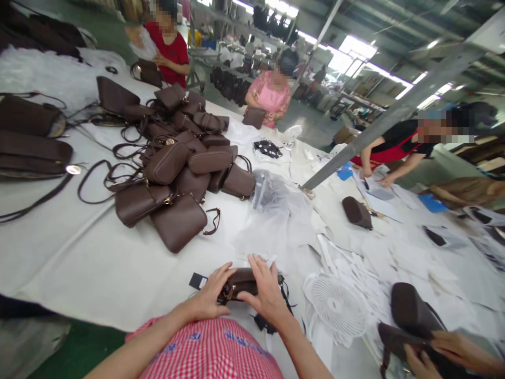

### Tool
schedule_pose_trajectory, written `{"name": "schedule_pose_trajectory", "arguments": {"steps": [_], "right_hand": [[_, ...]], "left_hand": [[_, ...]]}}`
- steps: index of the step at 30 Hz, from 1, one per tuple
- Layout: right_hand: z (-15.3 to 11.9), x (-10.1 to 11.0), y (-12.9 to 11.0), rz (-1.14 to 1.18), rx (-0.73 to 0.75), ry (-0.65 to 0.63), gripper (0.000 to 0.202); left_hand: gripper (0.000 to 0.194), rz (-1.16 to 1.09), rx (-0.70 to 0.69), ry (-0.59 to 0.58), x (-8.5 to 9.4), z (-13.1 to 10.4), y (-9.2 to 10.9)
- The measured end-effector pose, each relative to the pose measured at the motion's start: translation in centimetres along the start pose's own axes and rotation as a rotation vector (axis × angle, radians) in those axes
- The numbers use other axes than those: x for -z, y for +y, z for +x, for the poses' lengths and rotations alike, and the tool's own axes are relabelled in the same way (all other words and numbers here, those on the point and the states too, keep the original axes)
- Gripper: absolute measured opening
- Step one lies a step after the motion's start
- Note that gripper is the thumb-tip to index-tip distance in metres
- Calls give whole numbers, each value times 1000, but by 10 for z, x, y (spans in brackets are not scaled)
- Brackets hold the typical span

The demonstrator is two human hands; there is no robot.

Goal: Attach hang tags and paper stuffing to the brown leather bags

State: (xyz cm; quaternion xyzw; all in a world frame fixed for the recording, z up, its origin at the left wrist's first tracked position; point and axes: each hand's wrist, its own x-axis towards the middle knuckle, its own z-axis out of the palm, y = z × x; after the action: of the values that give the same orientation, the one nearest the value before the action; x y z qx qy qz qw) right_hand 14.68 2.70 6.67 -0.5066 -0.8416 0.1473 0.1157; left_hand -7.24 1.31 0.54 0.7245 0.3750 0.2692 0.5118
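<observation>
A small dark brown handbag point(245, 277) with a gold zip pull lies on the white table right in front of me. My left hand point(213, 292) grips its left end, fingers over the top edge. On its right part rests my right hand point(267, 290), thumb at the near side and fingers across the top, holding it. A black tag point(198, 281) sticks out beside my left hand. Black tags with cords point(265, 322) lie under and beside my right hand.
A heap of brown handbags point(179, 223) with straps covers the left of the table point(94, 263). Clear plastic bags point(276, 213) lie ahead. A white fan point(335, 305) and paper scraps are at right. A grey post point(379, 116) rises there. Co-workers' hands point(445, 350) handle bags nearby.
</observation>
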Motion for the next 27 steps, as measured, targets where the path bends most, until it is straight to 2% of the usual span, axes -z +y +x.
{"name": "schedule_pose_trajectory", "arguments": {"steps": [2,6,9,12,15,19,23,27], "right_hand": [[-10,5,7,-138,20,-25,77],[-17,1,18,-201,5,-28,51],[-12,-1,27,-96,-17,3,32],[-5,6,40,104,-34,19,16],[1,15,49,200,-17,-9,18],[6,23,50,237,41,-58,13],[5,24,40,56,135,-78,10],[1,16,28,-65,189,-25,12]], "left_hand": [[88,57,-34,51,-6,4,1],[58,69,-96,84,-12,18,1],[45,-13,-74,55,-7,20,4],[42,-91,16,-14,5,19,15],[42,-113,102,-75,18,21,33],[28,-55,124,-40,28,29,51],[13,38,81,-65,35,36,56],[20,167,10,-186,41,37,54]]}}
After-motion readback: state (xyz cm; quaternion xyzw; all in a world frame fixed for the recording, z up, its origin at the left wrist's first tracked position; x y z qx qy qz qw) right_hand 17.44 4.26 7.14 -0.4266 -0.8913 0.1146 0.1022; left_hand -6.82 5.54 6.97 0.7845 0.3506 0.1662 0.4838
